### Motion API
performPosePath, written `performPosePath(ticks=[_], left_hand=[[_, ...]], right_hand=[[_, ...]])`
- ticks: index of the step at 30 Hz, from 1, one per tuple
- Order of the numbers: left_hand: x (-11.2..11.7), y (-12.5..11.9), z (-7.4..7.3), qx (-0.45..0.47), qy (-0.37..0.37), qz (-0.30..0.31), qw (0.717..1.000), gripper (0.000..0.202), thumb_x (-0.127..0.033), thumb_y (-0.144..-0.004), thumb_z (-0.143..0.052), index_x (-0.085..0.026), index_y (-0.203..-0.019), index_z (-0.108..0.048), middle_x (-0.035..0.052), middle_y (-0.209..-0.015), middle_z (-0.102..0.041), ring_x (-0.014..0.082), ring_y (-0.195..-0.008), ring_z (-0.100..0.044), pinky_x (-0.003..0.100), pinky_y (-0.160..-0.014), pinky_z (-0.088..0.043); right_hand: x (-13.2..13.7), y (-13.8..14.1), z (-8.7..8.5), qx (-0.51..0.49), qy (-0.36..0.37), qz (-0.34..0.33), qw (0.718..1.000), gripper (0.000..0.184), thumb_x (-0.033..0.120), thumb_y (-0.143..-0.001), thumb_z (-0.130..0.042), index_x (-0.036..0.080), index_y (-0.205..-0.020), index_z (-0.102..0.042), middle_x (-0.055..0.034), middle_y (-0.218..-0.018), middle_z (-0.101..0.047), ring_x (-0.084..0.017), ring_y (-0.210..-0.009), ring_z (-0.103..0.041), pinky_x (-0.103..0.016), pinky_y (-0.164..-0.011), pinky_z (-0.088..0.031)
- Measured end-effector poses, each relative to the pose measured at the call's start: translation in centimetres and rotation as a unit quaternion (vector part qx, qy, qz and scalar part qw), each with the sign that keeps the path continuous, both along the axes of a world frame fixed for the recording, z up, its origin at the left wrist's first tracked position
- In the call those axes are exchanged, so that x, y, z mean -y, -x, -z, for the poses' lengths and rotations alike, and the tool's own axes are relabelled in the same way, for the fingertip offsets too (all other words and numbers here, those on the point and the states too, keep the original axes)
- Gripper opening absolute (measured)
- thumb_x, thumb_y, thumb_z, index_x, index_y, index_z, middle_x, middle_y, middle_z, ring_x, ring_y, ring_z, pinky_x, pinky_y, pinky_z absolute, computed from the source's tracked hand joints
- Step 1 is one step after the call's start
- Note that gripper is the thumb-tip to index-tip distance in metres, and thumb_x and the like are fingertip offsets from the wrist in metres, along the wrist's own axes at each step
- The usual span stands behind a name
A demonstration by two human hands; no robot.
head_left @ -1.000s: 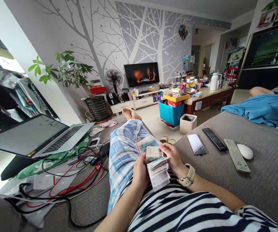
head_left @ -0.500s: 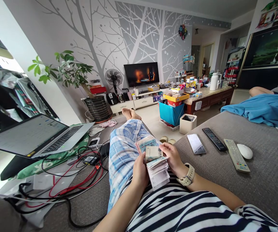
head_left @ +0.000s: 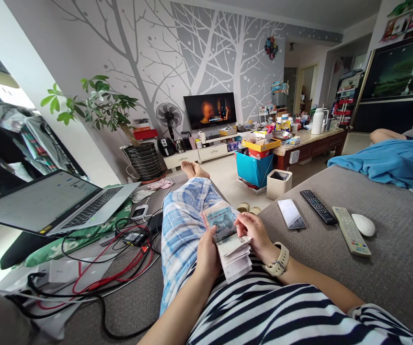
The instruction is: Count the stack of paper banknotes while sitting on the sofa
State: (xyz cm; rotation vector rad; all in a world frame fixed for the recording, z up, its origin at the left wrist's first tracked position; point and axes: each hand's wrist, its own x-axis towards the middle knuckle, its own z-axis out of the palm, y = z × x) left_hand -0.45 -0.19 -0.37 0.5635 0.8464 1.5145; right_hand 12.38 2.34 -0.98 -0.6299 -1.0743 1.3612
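Note:
A wad of banknotes [head_left: 223, 223] is held over my lap, bent across the middle. Its upper part stands up with a blue-grey note facing me, and pinkish edges show behind it. Several paler notes [head_left: 234, 258] are folded down toward my striped shirt, their ends fanned. My left hand [head_left: 207, 253] grips the wad from the left side, thumb on its front. At the right side, my right hand [head_left: 255, 235] has curled fingers, with thumb and forefinger at the fold; its other fingers are partly hidden. A beige-strapped watch [head_left: 280, 260] is on my right wrist.
On the sofa to the right lie a phone [head_left: 292, 213], a black remote [head_left: 317, 207], a grey remote [head_left: 351, 231] and a white mouse [head_left: 363, 224]. A laptop [head_left: 59, 201] and tangled cables [head_left: 120, 273] are at left. Another person's leg [head_left: 389, 135] shows far right.
The beige-grey note that stood in front is now folded down onto the lower notes, baring a blue-grey one. My right fingers have moved slightly down to the fold. My left hand stays put.

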Motion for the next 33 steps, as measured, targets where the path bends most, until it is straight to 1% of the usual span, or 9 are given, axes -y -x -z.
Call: performPosePath(ticks=[3, 7, 10, 13, 18, 20, 27, 30, 33], left_hand=[[0.1, 0.0, -0.1, 0.003, 0.001, -0.003, 1.000, 0.033, -0.026, -0.073, -0.068, -0.010, -0.101, -0.071, 0.0117, -0.094, -0.079, 0.0308, -0.090, -0.075, 0.041, -0.084, -0.058], [0.1, 0.0, -0.1, -0.008, 0.005, -0.008, 1.000, 0.031, -0.027, -0.072, -0.070, -0.011, -0.099, -0.071, 0.0104, -0.092, -0.079, 0.0307, -0.091, -0.075, 0.041, -0.083, -0.058], [0.3, 0.0, -0.3, -0.024, 0.007, -0.014, 1.000, 0.025, -0.025, -0.071, -0.070, -0.013, -0.093, -0.071, 0.0092, -0.087, -0.078, 0.0306, -0.091, -0.075, 0.040, -0.082, -0.058], [0.6, 0.0, -0.6, -0.034, 0.009, -0.010, 0.999, 0.022, -0.023, -0.070, -0.071, -0.014, -0.090, -0.071, 0.0083, -0.084, -0.077, 0.0295, -0.089, -0.074, 0.039, -0.080, -0.058], [0.7, 0.2, -0.5, -0.058, 0.028, -0.012, 0.998, 0.019, -0.020, -0.067, -0.073, -0.016, -0.086, -0.071, 0.0048, -0.073, -0.075, 0.0220, -0.066, -0.071, 0.032, -0.065, -0.056], [0.7, 0.2, -0.3, -0.061, 0.026, -0.012, 0.998, 0.022, -0.020, -0.066, -0.073, -0.015, -0.087, -0.071, 0.0051, -0.073, -0.075, 0.0201, -0.061, -0.069, 0.031, -0.062, -0.055], [0.7, 0.1, -0.1, -0.054, 0.020, -0.017, 0.998, 0.027, -0.015, -0.062, -0.074, -0.016, -0.088, -0.071, 0.0040, -0.073, -0.075, 0.0204, -0.062, -0.069, 0.031, -0.063, -0.056], [0.7, 0.1, -0.1, -0.051, 0.021, -0.016, 0.998, 0.025, -0.016, -0.066, -0.073, -0.015, -0.091, -0.072, 0.0054, -0.078, -0.076, 0.0199, -0.063, -0.070, 0.031, -0.065, -0.056], [0.6, 0.1, -0.2, -0.049, 0.025, -0.021, 0.998, 0.021, -0.018, -0.072, -0.071, -0.014, -0.093, -0.072, 0.0066, -0.080, -0.076, 0.0208, -0.068, -0.071, 0.032, -0.069, -0.057]], right_hand=[[-0.1, 0.0, 0.1, 0.007, 0.002, -0.004, 1.000, 0.042, 0.059, -0.078, -0.069, 0.019, -0.067, -0.063, 0.0022, -0.046, -0.054, -0.010, -0.041, -0.039, -0.027, -0.047, -0.026], [-0.3, 0.1, 0.2, 0.002, -0.003, 0.016, 1.000, 0.039, 0.054, -0.075, -0.074, 0.019, -0.064, -0.060, 0.0037, -0.045, -0.052, -0.009, -0.043, -0.038, -0.027, -0.049, -0.026], [-0.4, 0.1, 0.2, 0.001, -0.008, 0.041, 0.999, 0.035, 0.048, -0.072, -0.078, 0.020, -0.064, -0.058, 0.0046, -0.049, -0.053, -0.010, -0.048, -0.042, -0.027, -0.053, -0.030], [-0.5, 0.0, 0.3, -0.002, 0.008, 0.061, 0.998, 0.033, 0.044, -0.068, -0.081, 0.020, -0.071, -0.058, 0.0054, -0.055, -0.054, -0.011, -0.052, -0.044, -0.027, -0.056, -0.032], [-0.7, 0.1, 0.6, -0.020, 0.042, 0.069, 0.997, 0.038, 0.043, -0.064, -0.083, 0.021, -0.080, -0.057, 0.0046, -0.066, -0.058, -0.013, -0.057, -0.048, -0.028, -0.059, -0.036], [-0.6, 0.1, 0.7, -0.019, 0.043, 0.067, 0.997, 0.038, 0.044, -0.064, -0.082, 0.021, -0.081, -0.057, 0.0043, -0.067, -0.057, -0.013, -0.058, -0.047, -0.028, -0.058, -0.035], [-0.7, 0.0, 0.9, 0.008, 0.038, 0.062, 0.997, 0.033, 0.048, -0.068, -0.078, 0.021, -0.073, -0.060, 0.0059, -0.059, -0.046, -0.012, -0.055, -0.039, -0.028, -0.055, -0.031], [-0.9, 0.0, 1.2, 0.027, 0.029, 0.068, 0.997, 0.032, 0.049, -0.071, -0.076, 0.021, -0.070, -0.060, 0.0055, -0.058, -0.044, -0.013, -0.056, -0.038, -0.029, -0.055, -0.030], [-1.0, -0.2, 1.3, 0.049, 0.018, 0.076, 0.996, 0.031, 0.049, -0.073, -0.074, 0.021, -0.069, -0.060, 0.0041, -0.059, -0.047, -0.014, -0.057, -0.040, -0.030, -0.056, -0.030]])
